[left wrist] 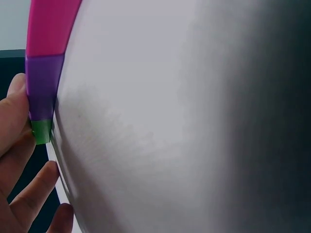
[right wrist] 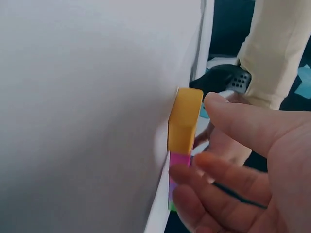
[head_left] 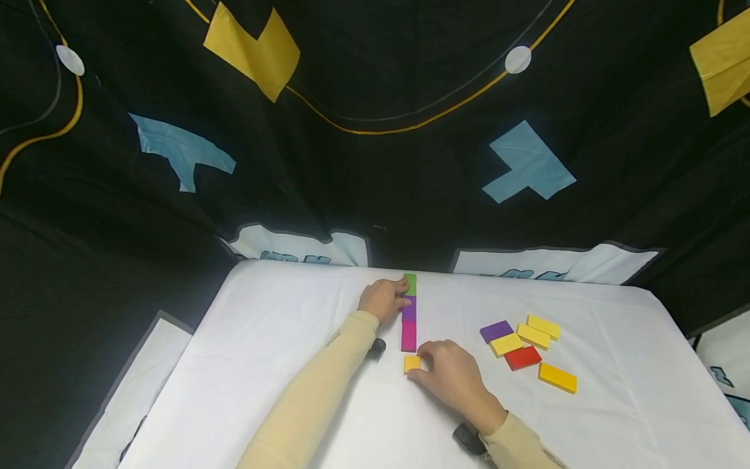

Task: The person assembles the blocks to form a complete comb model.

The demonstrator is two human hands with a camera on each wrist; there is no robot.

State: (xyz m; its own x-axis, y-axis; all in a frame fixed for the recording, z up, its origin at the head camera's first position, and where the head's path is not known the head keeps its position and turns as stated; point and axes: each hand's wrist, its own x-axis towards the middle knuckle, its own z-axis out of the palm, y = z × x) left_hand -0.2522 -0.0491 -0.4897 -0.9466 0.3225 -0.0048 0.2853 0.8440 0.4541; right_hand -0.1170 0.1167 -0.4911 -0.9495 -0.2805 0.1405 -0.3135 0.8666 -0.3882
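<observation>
A row of flat blocks runs away from me on the white table: a magenta block (head_left: 409,336), a purple block (head_left: 411,309) and a green block (head_left: 412,285) at the far end. My left hand (head_left: 381,299) lies along the row's left side, a digit touching the purple block (left wrist: 43,87) and other fingers extended near the green block (left wrist: 42,132). At the row's near end, my right hand (head_left: 454,376) pinches an orange-yellow block (head_left: 412,365) between thumb and forefinger. A narrow gap separates this block from the magenta one in the head view. The right wrist view shows its long face (right wrist: 184,121).
Right of the row lies a loose group: a purple block (head_left: 496,331), a red block (head_left: 523,357), several yellow blocks (head_left: 534,336) and an orange-yellow block (head_left: 558,378). A black patterned curtain (head_left: 375,182) hangs behind the table's far edge (head_left: 328,265).
</observation>
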